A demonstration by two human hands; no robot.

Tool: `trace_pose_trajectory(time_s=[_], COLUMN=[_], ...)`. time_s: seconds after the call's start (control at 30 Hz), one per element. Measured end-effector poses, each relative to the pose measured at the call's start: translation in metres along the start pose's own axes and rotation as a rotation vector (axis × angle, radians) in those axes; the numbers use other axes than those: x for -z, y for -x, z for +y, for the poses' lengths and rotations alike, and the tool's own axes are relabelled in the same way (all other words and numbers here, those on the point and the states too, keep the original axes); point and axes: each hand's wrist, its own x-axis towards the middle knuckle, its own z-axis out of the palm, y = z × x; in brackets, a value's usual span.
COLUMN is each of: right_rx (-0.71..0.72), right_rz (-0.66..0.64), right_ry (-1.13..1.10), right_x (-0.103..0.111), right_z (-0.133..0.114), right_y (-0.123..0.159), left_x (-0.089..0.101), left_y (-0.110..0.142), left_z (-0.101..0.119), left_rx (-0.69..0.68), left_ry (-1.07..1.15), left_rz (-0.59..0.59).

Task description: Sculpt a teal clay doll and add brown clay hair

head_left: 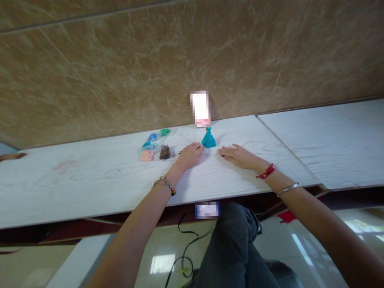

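Head view: left hand (191, 155) half-curled, right hand (237, 156) outstretched, holds unclear; fingertip nudge could dent soft-looking teal dress (209, 140).

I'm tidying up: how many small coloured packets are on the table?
5, left of the left hand: the green packet farthest back, then the blue packet, teal packet and pink packet towards the front, the brown packet right of the pink. Overlaps could hide another.

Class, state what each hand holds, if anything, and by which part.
It cannot be told: no clear hold shows at the left hand or the right hand.
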Motion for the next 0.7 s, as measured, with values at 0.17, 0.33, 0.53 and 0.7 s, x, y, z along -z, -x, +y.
trace_pose_trajectory(time_s=[0.17,0.33,0.53,0.7], right_rx=[0.016,-0.023,-0.071,0.031], right_rz=[-0.089,-0.135,-0.077,-0.093], right_ry=[-0.033,-0.031,0.017,-0.041], right_x=[0.003,0.005,0.009,0.006], right_z=[-0.002,-0.004,-0.006,-0.008], right_y=[0.005,0.010,0.015,0.011], left_x=[0.001,0.001,0.002,0.004], left_y=[0.001,0.000,0.000,-0.001], left_z=[0.000,0.001,0.001,0.001], left_rx=[0.032,0.087,0.094,0.124], left_ry=[0.029,0.036,0.047,0.061], left_rz=[-0.002,-0.016,-0.030,-0.041])
